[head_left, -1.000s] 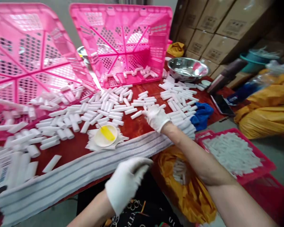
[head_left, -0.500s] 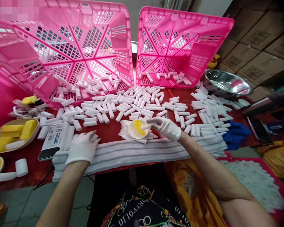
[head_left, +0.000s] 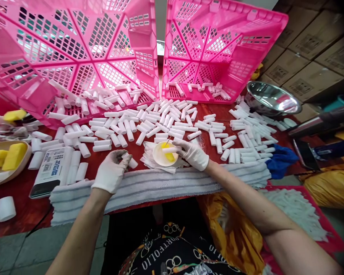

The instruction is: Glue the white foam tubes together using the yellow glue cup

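At six o'clock, along the near edge of the counter (head_left: 23, 204), lies a striped towel (head_left: 160, 186). Just beyond it the gloved left hand (head_left: 111, 172) pinches the left tube (head_left: 132, 163) by one end. At two o'clock from it the gloved right hand (head_left: 192, 154) pinches the right tube (head_left: 170, 149) crosswise over a dish (head_left: 158, 160) of yellow paste. Both tubes look light, stiff and smooth, likely to roll if set down and to slip in a glove; a hold round the dry middle seems safest. Open room is tight: only a narrow bare strip runs between the towel and the loose tubes (head_left: 149, 128). A box (head_left: 50, 172) sits at nine o'clock of the left hand, and a blue cloth (head_left: 281, 160) at three o'clock of the right. Farther off, at twelve, two tilted crates (head_left: 83, 57) wall the counter, with a steel bowl (head_left: 271, 100) at two o'clock.
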`<state>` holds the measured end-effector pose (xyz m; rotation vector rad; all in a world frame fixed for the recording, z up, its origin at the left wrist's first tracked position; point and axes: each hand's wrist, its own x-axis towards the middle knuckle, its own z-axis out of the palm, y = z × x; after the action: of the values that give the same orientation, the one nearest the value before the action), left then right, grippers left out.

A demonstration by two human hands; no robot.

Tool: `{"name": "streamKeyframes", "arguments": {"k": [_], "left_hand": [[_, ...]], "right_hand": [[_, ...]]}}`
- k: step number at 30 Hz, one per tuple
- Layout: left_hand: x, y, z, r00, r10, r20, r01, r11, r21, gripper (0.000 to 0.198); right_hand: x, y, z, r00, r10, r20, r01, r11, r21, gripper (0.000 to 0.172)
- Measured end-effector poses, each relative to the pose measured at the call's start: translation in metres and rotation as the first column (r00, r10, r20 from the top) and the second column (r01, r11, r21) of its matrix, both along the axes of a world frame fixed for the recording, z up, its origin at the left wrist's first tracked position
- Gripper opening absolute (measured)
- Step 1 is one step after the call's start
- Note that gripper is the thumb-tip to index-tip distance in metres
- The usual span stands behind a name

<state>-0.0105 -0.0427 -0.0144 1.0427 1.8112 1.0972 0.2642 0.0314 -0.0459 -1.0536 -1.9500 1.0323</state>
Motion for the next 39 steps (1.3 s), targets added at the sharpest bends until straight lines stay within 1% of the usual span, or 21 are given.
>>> {"name": "streamKeyframes", "arguments": {"k": [2, 3, 4, 6, 7, 9, 11, 13, 15, 16, 18, 20, 21, 24, 26, 27, 29, 31, 33, 36, 39], "left_hand": [[0.014, 0.0, 0.0, 0.983, -0.027, 0.18, 0.034, 0.999, -0.036, 0.05], [0.019, 0.0, 0.0, 0.972, -0.053, 0.23, 0.064, 0.997, -0.042, 0.049], [0.024, 0.0, -0.002, 0.97, -0.074, 0.232, 0.084, 0.996, -0.032, 0.048], [0.032, 0.0, -0.008, 0.984, -0.115, 0.134, 0.116, 0.993, 0.005, 0.043], [0.034, 0.0, -0.011, 0.99, -0.127, 0.061, 0.126, 0.992, 0.023, 0.041], [0.037, 0.001, -0.018, 0.989, -0.137, -0.056, 0.14, 0.989, 0.055, 0.038], [0.039, 0.001, -0.022, 0.983, -0.155, -0.1, 0.163, 0.984, 0.073, 0.037], [0.04, 0.002, -0.02, 0.979, -0.18, -0.097, 0.187, 0.979, 0.075, 0.038], [0.042, 0.001, -0.016, 0.982, -0.18, -0.05, 0.183, 0.981, 0.06, 0.041], [0.043, 0.001, -0.013, 0.984, -0.176, -0.007, 0.177, 0.983, 0.047, 0.043], [0.045, 0.001, -0.008, 0.983, -0.164, 0.084, 0.163, 0.986, 0.019, 0.048], [0.048, 0.001, -0.006, 0.979, -0.162, 0.122, 0.163, 0.987, 0.0, 0.051], [0.05, 0.001, -0.006, 0.979, -0.165, 0.117, 0.166, 0.986, 0.004, 0.05], [0.053, 0.001, -0.009, 0.981, -0.188, 0.053, 0.185, 0.981, 0.053, 0.044], [0.054, -0.001, -0.009, 0.976, -0.217, 0.034, 0.213, 0.973, 0.093, 0.041], [0.054, -0.002, -0.008, 0.971, -0.235, 0.034, 0.229, 0.966, 0.116, 0.04], [0.057, -0.006, -0.005, 0.959, -0.279, 0.041, 0.268, 0.948, 0.169, 0.037], [0.063, -0.009, -0.001, 0.946, -0.325, 0.01, 0.315, 0.924, 0.215, 0.035], [0.07, -0.01, 0.004, 0.924, -0.372, -0.088, 0.382, 0.89, 0.25, 0.032], [0.078, -0.011, 0.011, 0.876, -0.423, -0.233, 0.479, 0.818, 0.317, 0.026], [0.08, -0.013, 0.017, 0.84, -0.462, -0.284, 0.539, 0.764, 0.353, 0.025]], "right_hand": [[0.002, -0.005, -0.004, 0.999, -0.033, -0.006, 0.033, 0.999, 0.029, 0.029], [0.003, -0.007, -0.006, 0.999, -0.051, 0.006, 0.05, 0.997, 0.051, 0.026], [0.004, -0.009, -0.007, 0.998, -0.066, 0.022, 0.064, 0.995, 0.08, 0.024], [0.004, -0.012, -0.008, 0.996, -0.083, 0.043, 0.077, 0.99, 0.119, 0.024], [0.004, -0.013, -0.008, 0.996, -0.079, 0.041, 0.074, 0.991, 0.111, 0.026], [0.004, -0.015, -0.01, 0.996, -0.084, 0.017, 0.083, 0.995, 0.057, 0.031], [0.003, -0.017, -0.012, 0.994, -0.11, 0.017, 0.11, 0.994, 0.015, 0.028], [0.004, -0.019, -0.014, 0.99, -0.13, 0.046, 0.128, 0.99, 0.052, 0.022], [0.004, -0.022, -0.013, 0.989, -0.129, 0.066, 0.123, 0.989, 0.087, 0.022], [0.004, -0.022, -0.012, 0.99, -0.125, 0.069, 0.12, 0.99, 0.076, 0.025], [0.004, -0.024, -0.01, 0.99, -0.126, 0.068, 0.126, 0.992, 0.001, 0.03], [0.003, -0.026, -0.01, 0.989, -0.132, 0.067, 0.136, 0.99, -0.048, 0.03], [0.003, -0.026, -0.01, 0.988, -0.138, 0.069, 0.141, 0.989, -0.038, 0.028], [0.003, -0.03, -0.011, 0.987, -0.148, 0.062, 0.144, 0.987, 0.069, 0.02], [0.003, -0.034, -0.008, 0.991, -0.133, 0.019, 0.131, 0.988, 0.087, 0.018], [0.004, -0.036, -0.005, 0.991, -0.131, -0.026, 0.132, 0.989, 0.061, 0.02], [0.004, -0.042, 0.004, 0.976, -0.175, -0.132, 0.167, 0.983, -0.073, 0.027], [0.003, -0.047, 0.016, 0.935, -0.267, -0.232, 0.209, 0.946, -0.248, 0.032], [0.001, -0.051, 0.027, 0.889, -0.336, -0.309, 0.211, 0.903, -0.375, 0.036], [-0.002, -0.052, 0.039, 0.863, -0.352, -0.362, 0.185, 0.888, -0.422, 0.039], [-0.005, -0.053, 0.046, 0.895, -0.348, -0.279, 0.215, 0.884, -0.415, 0.038]]}}
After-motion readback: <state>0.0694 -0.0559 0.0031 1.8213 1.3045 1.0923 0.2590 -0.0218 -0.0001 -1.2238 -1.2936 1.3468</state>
